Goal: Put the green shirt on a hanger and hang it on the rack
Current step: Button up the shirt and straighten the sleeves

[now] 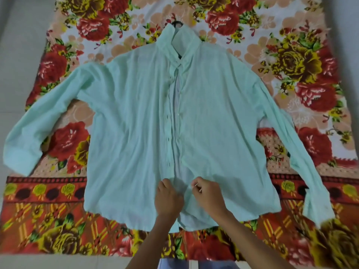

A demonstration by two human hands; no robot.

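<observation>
A pale green long-sleeved shirt (136, 121) lies flat, front up, sleeves spread to both sides. A black hanger (177, 24) sits inside it; only its hook shows above the collar and a dark bit inside the neck opening. Near the bottom of the button placket, my left hand (169, 199) pinches the left front edge. My right hand (207, 197) pinches the right front edge beside it, at a small white button. The two edges lie slightly apart along the placket. No rack is in view.
The shirt rests on a floral blanket (303, 61) in red, yellow and peach, spread over a pale floor (21, 55). The blanket's edge runs along the bottom, near my legs (174, 265).
</observation>
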